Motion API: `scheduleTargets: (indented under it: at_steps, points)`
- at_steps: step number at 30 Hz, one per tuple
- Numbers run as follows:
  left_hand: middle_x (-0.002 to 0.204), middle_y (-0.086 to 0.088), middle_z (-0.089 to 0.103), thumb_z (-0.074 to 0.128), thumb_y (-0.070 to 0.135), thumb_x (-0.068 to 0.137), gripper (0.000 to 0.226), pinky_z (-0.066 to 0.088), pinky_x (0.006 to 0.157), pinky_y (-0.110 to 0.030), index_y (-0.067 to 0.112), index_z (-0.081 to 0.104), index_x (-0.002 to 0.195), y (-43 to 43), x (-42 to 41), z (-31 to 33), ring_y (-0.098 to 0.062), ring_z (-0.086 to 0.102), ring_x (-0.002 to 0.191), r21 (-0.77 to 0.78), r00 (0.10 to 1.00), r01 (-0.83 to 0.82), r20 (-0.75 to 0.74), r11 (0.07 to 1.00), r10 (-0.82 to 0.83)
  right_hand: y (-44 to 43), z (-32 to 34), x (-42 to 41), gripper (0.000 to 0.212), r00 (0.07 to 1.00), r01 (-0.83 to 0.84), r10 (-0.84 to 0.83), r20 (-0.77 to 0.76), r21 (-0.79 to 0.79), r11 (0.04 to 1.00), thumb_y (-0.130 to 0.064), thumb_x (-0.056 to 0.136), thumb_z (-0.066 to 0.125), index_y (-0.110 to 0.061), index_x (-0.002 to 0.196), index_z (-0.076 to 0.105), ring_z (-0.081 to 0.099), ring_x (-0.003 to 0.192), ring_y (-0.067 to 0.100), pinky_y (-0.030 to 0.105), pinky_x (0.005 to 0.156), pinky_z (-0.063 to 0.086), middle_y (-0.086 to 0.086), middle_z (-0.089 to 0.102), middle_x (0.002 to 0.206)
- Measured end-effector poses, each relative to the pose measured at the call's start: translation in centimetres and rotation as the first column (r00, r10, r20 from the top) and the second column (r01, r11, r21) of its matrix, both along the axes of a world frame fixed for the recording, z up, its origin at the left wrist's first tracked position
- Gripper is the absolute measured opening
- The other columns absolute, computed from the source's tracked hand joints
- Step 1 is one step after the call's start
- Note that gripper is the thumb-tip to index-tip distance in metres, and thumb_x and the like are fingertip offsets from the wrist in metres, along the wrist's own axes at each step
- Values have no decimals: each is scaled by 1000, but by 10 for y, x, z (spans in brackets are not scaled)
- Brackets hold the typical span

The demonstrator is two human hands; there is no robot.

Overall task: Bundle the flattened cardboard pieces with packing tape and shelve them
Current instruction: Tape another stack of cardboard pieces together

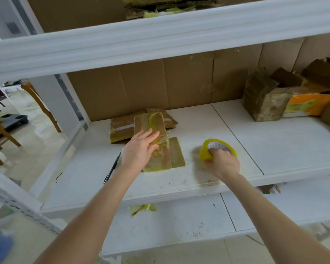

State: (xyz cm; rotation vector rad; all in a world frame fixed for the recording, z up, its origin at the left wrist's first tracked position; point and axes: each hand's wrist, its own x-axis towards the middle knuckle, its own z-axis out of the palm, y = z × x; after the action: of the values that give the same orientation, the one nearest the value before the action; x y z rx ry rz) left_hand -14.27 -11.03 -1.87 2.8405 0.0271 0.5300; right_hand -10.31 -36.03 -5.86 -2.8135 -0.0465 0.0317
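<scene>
A stack of flattened cardboard pieces (160, 157), wrapped in yellowish tape, lies on the white middle shelf (255, 141). My left hand (139, 149) rests on top of the stack with straight fingers. More flat cardboard pieces (120, 128) lie behind it. To the right, my right hand (222, 162) grips a yellow roll of packing tape (215, 147), which sits just above or on the shelf; the hand is blurred.
A black pen (112, 166) lies left of the stack. Taped cardboard boxes (265, 100) sit at the shelf's right back. Cardboard lines the back wall. An upper shelf (160, 29) holds more cardboard. A tape scrap (141, 208) lies on the lower shelf. Wooden chairs stand at left.
</scene>
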Motion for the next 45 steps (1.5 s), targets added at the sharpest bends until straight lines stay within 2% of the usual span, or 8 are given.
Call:
scheduleTargets:
  at_steps: [6,10,14,17,21,27,42,45]
  points:
    - [147,4,41,53,59,86,67,30,104,-28,31,36,145,-5,-7,29,-14,37,134,-206,993,4,112,979,20,25,56,-11,51,979,-146,94,179,303,942,-44,89,60,-26,136,52,56,109,33,31,75,38,7,64,117]
    - [132,10,55,68,50,79,70,34,100,-20,27,44,140,-23,-6,62,-1,47,120,-442,970,233,171,866,-173,40,93,-21,21,929,-314,214,301,337,888,-44,85,65,-24,91,62,54,82,32,31,61,34,0,56,76]
    - [81,16,68,77,25,77,11,42,68,-7,28,74,88,-15,-7,79,12,55,70,-498,956,249,263,831,-128,67,120,-31,28,876,-398,285,388,249,883,-49,84,63,-24,95,66,52,76,27,31,60,34,-1,57,74]
    - [62,19,65,72,24,80,20,44,61,-11,36,65,65,0,-8,83,5,58,62,-558,957,194,289,807,-30,82,131,-30,32,871,-406,280,403,272,872,-51,81,65,-27,101,71,59,81,23,33,63,43,-1,64,78]
    - [68,3,70,69,25,84,16,59,72,-41,30,67,69,16,-8,85,-15,69,68,-720,968,174,249,672,17,90,134,-26,19,889,-457,320,327,612,645,-39,77,77,-21,83,72,59,64,8,26,58,46,-4,67,67]
    - [65,4,69,67,17,88,15,60,70,-36,18,68,74,44,-11,86,-15,68,70,-885,979,146,194,441,65,75,130,-25,32,813,-475,544,205,775,418,-36,69,74,-12,90,71,63,80,8,21,80,46,-5,71,83]
    - [67,1,63,66,14,89,8,54,56,-21,12,66,82,56,-22,86,-6,66,60,-936,976,148,189,319,104,67,160,-13,33,884,-394,298,361,229,890,-54,81,66,-22,71,62,57,67,15,35,60,46,-2,59,67]
    - [63,3,63,66,13,89,9,55,58,-25,9,67,81,51,-24,83,-12,68,67,-952,983,138,166,274,80,51,155,-16,44,918,-392,332,219,364,845,-60,75,66,-17,70,65,60,60,10,25,54,44,-3,61,61]
